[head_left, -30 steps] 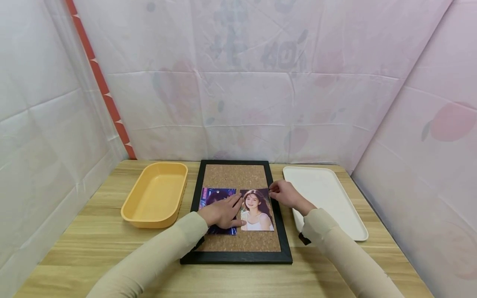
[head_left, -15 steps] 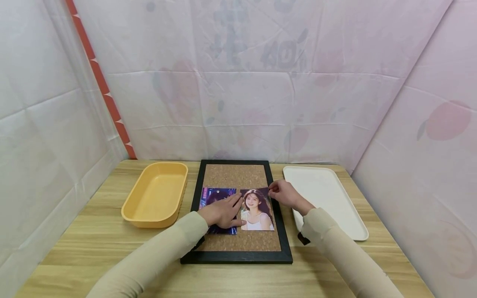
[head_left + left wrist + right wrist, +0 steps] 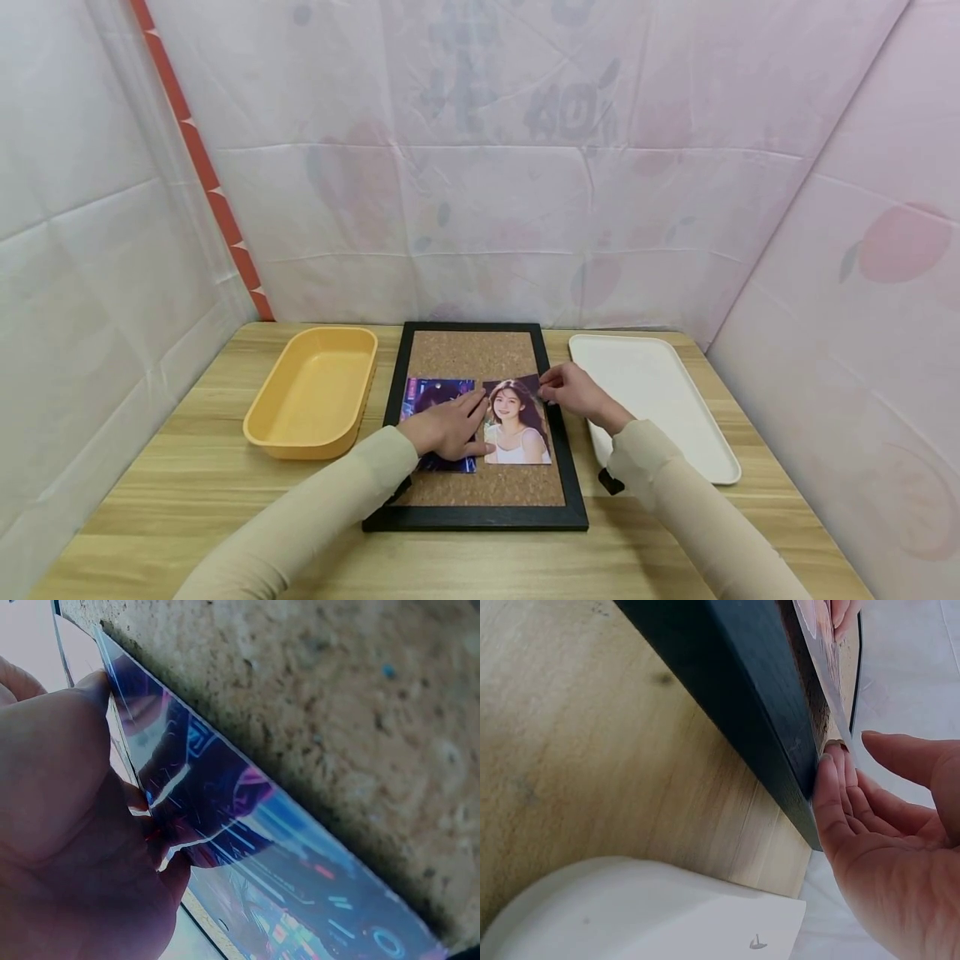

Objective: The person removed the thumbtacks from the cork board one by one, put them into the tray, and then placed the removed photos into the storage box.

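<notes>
A cork board (image 3: 474, 354) in a black frame (image 3: 476, 518) lies on the table and bears two pictures side by side. My left hand (image 3: 447, 428) rests with extended fingers over the dark blue-purple picture (image 3: 452, 467), covering much of it; its fingertips reach the left edge of the portrait photo (image 3: 516, 433). With thumb and fingers, my right hand (image 3: 576, 392) pinches the photo's upper right corner, slightly raised from the cork. In the right wrist view the photo's edge (image 3: 829, 682) runs in between thumb and fingers. A small silver tack (image 3: 438, 386) shows near the blue picture's top.
To the board's left stands a yellow bin (image 3: 311, 392). A white tray (image 3: 660, 392) lies on the right, partly under the right forearm. The wooden table (image 3: 187, 492) meets cloth walls (image 3: 480, 208) behind and at both sides.
The photo's upper right corner has risen a little with my right hand's fingers, so its top edge now slopes up. My left hand has stayed in place.
</notes>
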`<action>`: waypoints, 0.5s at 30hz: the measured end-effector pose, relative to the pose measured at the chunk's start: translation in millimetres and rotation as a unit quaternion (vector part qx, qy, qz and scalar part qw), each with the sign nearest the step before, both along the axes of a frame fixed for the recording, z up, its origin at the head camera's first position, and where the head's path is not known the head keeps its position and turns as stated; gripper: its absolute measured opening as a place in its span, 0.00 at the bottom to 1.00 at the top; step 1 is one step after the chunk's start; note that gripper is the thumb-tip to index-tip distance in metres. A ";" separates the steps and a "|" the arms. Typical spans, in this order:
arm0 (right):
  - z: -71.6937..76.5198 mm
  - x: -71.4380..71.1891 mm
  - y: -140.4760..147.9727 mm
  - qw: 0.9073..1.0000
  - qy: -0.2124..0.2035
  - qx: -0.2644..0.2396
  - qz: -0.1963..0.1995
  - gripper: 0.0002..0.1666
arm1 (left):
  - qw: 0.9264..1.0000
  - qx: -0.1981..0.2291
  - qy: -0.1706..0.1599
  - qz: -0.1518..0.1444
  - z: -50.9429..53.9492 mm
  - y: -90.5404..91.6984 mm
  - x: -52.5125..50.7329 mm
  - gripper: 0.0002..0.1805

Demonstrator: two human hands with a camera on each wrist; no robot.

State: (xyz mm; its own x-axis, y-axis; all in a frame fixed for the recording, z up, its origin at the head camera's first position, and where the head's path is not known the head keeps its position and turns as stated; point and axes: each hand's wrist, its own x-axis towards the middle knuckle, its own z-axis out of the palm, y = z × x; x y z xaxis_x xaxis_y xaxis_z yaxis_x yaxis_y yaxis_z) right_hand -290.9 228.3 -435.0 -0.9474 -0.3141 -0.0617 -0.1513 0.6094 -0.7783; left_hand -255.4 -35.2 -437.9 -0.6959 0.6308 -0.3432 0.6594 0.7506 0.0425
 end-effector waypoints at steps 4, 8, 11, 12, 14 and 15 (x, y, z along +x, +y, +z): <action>-0.7 1.4 0.3 1.000 -0.008 -0.015 0.003 0.13 | 1.000 0.001 0.003 0.000 -0.2 -0.2 -0.2 0.47; -1.3 3.5 0.5 0.999 -0.025 -0.024 -0.001 0.13 | 1.000 0.000 0.004 0.000 -1.2 -0.4 0.4 0.47; -1.4 5.1 0.9 0.999 -0.030 -0.025 -0.004 0.12 | 1.000 -0.002 0.005 0.000 -1.3 -0.3 1.2 0.47; -1.5 5.5 1.0 0.999 -0.029 -0.024 -0.004 0.12 | 1.000 -0.003 0.005 0.000 -1.0 -0.2 1.5 0.47; -1.5 6.5 1.1 0.999 -0.027 -0.023 -0.004 0.11 | 1.000 -0.003 0.007 -0.001 -0.3 -0.3 1.9 0.47; -1.6 7.0 1.2 0.999 -0.025 -0.023 -0.003 0.11 | 1.000 -0.004 0.006 -0.002 0.0 -0.2 2.0 0.47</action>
